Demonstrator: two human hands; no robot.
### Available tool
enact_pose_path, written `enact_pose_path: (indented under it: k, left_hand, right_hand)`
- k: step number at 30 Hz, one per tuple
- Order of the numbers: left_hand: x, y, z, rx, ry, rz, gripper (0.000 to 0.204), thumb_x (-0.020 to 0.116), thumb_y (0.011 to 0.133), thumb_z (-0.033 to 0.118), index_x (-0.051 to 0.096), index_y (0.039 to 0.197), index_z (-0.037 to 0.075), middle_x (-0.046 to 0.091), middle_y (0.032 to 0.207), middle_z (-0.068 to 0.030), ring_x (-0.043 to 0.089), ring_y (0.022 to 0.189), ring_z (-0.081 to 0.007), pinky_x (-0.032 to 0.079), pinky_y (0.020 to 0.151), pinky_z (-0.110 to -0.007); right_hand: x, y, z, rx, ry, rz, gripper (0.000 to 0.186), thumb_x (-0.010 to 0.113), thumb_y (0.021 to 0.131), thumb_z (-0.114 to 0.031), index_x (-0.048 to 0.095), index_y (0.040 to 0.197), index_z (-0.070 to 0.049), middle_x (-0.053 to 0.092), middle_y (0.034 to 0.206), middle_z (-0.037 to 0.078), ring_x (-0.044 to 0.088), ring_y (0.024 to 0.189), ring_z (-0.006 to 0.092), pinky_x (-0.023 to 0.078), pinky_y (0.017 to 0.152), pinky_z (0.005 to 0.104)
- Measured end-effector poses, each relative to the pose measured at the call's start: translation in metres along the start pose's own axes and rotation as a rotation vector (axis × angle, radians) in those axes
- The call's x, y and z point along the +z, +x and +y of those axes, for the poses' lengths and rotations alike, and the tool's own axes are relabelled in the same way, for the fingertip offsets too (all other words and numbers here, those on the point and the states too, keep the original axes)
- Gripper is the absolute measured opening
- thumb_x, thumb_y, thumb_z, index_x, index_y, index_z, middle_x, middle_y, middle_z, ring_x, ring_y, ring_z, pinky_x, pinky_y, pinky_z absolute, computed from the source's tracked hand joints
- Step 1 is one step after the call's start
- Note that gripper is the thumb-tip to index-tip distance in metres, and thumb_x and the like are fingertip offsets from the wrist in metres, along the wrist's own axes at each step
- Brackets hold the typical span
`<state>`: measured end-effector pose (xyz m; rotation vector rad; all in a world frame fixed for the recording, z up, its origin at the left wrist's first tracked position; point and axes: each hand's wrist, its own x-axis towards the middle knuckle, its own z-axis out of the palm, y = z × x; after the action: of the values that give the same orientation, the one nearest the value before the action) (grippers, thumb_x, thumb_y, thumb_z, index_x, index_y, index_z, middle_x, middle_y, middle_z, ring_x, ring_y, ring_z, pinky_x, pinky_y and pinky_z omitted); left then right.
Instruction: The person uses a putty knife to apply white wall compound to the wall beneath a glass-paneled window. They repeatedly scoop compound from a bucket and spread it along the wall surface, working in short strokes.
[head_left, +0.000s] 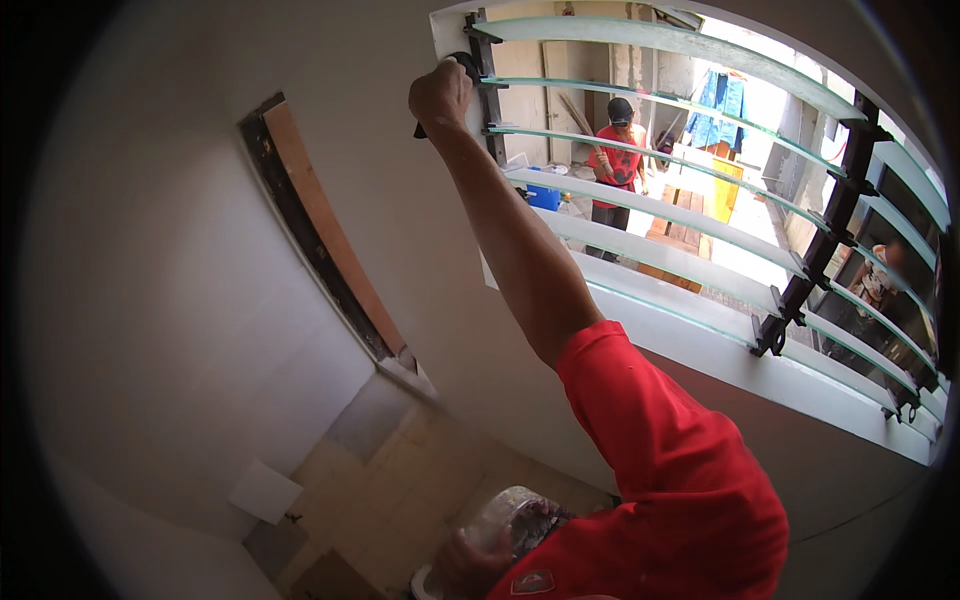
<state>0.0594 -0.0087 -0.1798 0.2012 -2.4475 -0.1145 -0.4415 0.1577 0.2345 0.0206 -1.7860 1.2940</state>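
At the upper left edge of the louvred window with pale glass slats and dark metal uprights [650,35]: my right hand [441,95], raised on an outstretched arm, fingers curled round a small black object [464,66], kind unclear, which shows above and below the fist, beside the left upright. Below, near my red shirt [680,440]: my left hand [468,565], dim and blurred, beside a clear, rounded container with dark, mottled patches [492,520]; whether the fingers grip it, I cannot tell. Left of the window: a smooth white wall [400,250] with a long, narrow opening, dark-edged, brown inside [335,240]. On the pale tiled floor [350,500], by the wall's foot: one white square sheet [265,491]. Seen through the slats: one person in red top and dark cap [622,155], a blue box [545,190], a brown plank bench [682,222], hanging blue clothing [716,98].
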Motion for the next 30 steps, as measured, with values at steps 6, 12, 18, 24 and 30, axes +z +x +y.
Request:
enact_pose_path:
  k: [6, 12, 18, 24, 30]
  left_hand:
    - [0.0, 0.0, 0.005, -0.039, -0.002, 0.003, 0.071, 0.079, 0.066, 0.067, 0.062, 0.091, 0.002, 0.06, 0.083, -0.0147, 0.063, 0.079, -0.0379, 0.049, 0.073, -0.05]
    - [-0.005, 0.007, 0.014, -0.064, -0.008, 0.018, 0.071, 0.079, 0.067, 0.067, 0.062, 0.091, 0.002, 0.06, 0.083, -0.0148, 0.063, 0.078, -0.0387, 0.049, 0.073, -0.051]
    - [-0.011, 0.002, 0.014, -0.062, -0.001, -0.003, 0.072, 0.078, 0.067, 0.067, 0.062, 0.092, 0.002, 0.06, 0.084, -0.0149, 0.062, 0.078, -0.0394, 0.049, 0.073, -0.051]
    - [-0.007, 0.002, 0.011, -0.079, -0.029, 0.035, 0.073, 0.077, 0.069, 0.068, 0.063, 0.094, 0.002, 0.061, 0.086, -0.0155, 0.063, 0.08, -0.04, 0.048, 0.074, -0.052]
    - [-0.01, -0.002, 0.007, -0.029, 0.026, 0.023, 0.073, 0.076, 0.07, 0.069, 0.063, 0.095, 0.002, 0.062, 0.087, -0.016, 0.064, 0.083, -0.0399, 0.048, 0.076, -0.052]
  right_hand:
    - [-0.022, -0.068, 0.001, -0.098, -0.082, -0.073, 0.067, 0.044, 0.089, 0.008, 0.024, 0.151, 0.02, 0.025, 0.156, 0.044, 0.024, 0.151, 0.0504, 0.019, 0.127, 0.0477]
    - [-0.005, 0.028, -0.06, -0.194, 0.046, 0.16, 0.012, 0.054, 0.084, 0.004, 0.064, 0.087, 0.01, 0.067, 0.105, 0.033, 0.069, 0.102, 0.0471, 0.055, 0.089, 0.0517]
    - [0.024, 0.051, -0.049, 0.024, 0.368, 0.306, 0.015, 0.053, 0.087, 0.001, 0.065, 0.094, 0.007, 0.069, 0.105, 0.024, 0.072, 0.097, 0.0325, 0.059, 0.08, 0.0403]
    - [-0.036, 0.054, -0.064, 0.389, 1.705, 0.126, 0.035, 0.041, 0.102, -0.011, 0.05, 0.131, 0.004, 0.059, 0.127, 0.019, 0.068, 0.105, 0.0307, 0.061, 0.091, 0.0424]
    - [-0.044, 0.086, -0.052, 0.516, 0.847, -0.029, 0.045, 0.054, 0.1, -0.02, 0.048, 0.141, -0.005, 0.059, 0.134, 0.008, 0.06, 0.115, 0.0234, 0.052, 0.098, 0.0377]
